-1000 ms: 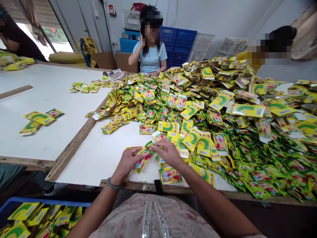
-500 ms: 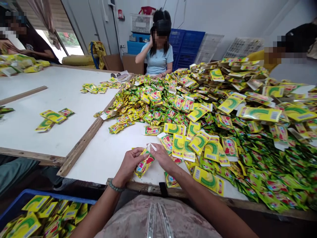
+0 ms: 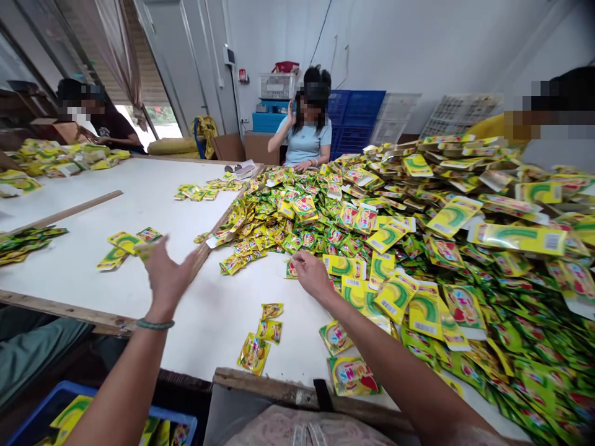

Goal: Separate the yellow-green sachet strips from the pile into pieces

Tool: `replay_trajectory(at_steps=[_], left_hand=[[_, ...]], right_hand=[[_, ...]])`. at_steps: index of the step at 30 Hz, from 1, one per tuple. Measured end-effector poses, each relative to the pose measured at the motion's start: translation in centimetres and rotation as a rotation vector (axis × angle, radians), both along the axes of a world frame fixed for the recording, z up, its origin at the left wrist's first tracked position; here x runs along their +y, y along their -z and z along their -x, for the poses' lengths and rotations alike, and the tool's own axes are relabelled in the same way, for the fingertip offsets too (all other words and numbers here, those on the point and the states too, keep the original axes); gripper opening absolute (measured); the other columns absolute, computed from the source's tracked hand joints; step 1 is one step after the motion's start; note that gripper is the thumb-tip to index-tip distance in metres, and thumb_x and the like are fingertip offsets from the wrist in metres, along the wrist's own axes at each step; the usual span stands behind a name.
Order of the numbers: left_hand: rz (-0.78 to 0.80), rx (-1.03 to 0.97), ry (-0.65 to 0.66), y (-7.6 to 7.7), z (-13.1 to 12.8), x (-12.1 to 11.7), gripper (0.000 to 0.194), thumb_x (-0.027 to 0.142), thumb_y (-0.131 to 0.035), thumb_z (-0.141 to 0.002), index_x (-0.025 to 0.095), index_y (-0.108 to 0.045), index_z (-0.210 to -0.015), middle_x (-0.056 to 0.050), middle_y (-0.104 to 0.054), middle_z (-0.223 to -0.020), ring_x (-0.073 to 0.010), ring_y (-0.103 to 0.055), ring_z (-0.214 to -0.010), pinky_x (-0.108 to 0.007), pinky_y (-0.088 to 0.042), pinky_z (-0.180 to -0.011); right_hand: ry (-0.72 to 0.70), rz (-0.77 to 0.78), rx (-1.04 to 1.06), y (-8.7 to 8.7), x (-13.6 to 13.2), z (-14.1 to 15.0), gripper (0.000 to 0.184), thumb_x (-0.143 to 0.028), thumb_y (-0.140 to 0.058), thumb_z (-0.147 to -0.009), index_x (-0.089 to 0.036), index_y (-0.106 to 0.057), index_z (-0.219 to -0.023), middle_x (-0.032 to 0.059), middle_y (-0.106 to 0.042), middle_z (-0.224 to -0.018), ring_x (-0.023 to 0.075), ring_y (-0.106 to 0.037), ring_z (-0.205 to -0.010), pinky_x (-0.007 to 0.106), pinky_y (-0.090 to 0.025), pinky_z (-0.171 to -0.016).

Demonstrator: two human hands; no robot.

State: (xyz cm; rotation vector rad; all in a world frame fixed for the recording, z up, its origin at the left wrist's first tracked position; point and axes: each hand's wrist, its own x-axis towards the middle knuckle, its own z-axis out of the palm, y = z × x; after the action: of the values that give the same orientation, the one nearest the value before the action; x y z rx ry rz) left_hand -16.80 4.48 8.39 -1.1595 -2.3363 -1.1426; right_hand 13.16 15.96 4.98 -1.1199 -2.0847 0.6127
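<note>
My left hand [image 3: 168,272] is stretched out over the left part of the table, thumb and fingers apart. Just past its fingertips is a blurred small yellow box [image 3: 143,249], beside a few flat yellow-and-green boxes [image 3: 121,241]. My right hand [image 3: 311,275] is closed, its fingertips pinched at the edge of a small printed box [image 3: 291,270] lying at the front of the pile. That hand hides most of the box. Between my arms lie a few yellow sachets [image 3: 253,353] on the white tabletop. Two printed boxes [image 3: 353,375] rest under my right forearm.
A big heap of green sachets [image 3: 525,371] and yellow boxes [image 3: 453,215] covers the table's right side. A wooden strip [image 3: 202,260] divides the white tabletop [image 3: 83,279]. A blue crate [image 3: 60,396] with boxes stands below left. Several people sit around.
My left hand has swung left from the printed packet held between both hands, and its fingers have spread. My right hand has moved forward to another box. The view has shifted.
</note>
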Motion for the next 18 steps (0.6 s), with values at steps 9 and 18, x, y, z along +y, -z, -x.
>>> replay_trajectory(at_steps=[9, 18], left_hand=[[0.590, 0.120, 0.316, 5.6, -6.0, 8.9, 0.076, 0.051, -0.061, -0.071, 0.021, -0.038, -0.137, -0.018, -0.025, -0.147, -0.0415, -0.030, -0.128, -0.051, -0.038, -0.093], [0.503, -0.108, 0.611, 8.4, -6.6, 5.5, 0.056, 0.028, -0.058, -0.076, 0.017, -0.046, -0.129, -0.014, -0.050, -0.132, -0.0277, -0.050, -0.116, -0.036, -0.040, -0.094]], right_hand=[[-0.018, -0.085, -0.577, 2.0, 4.9, 4.5, 0.029, -0.025, -0.058, -0.081, -0.024, -0.062, -0.110, 0.0116, -0.051, -0.123, 0.0286, -0.041, -0.116, 0.045, -0.025, -0.097], [-0.021, 0.138, -0.379, 5.0, 1.5, 4.2, 0.059, -0.027, -0.067, -0.072, -0.025, -0.044, -0.126, 0.0031, -0.063, -0.092, 0.0183, -0.059, -0.080, 0.026, -0.042, -0.068]])
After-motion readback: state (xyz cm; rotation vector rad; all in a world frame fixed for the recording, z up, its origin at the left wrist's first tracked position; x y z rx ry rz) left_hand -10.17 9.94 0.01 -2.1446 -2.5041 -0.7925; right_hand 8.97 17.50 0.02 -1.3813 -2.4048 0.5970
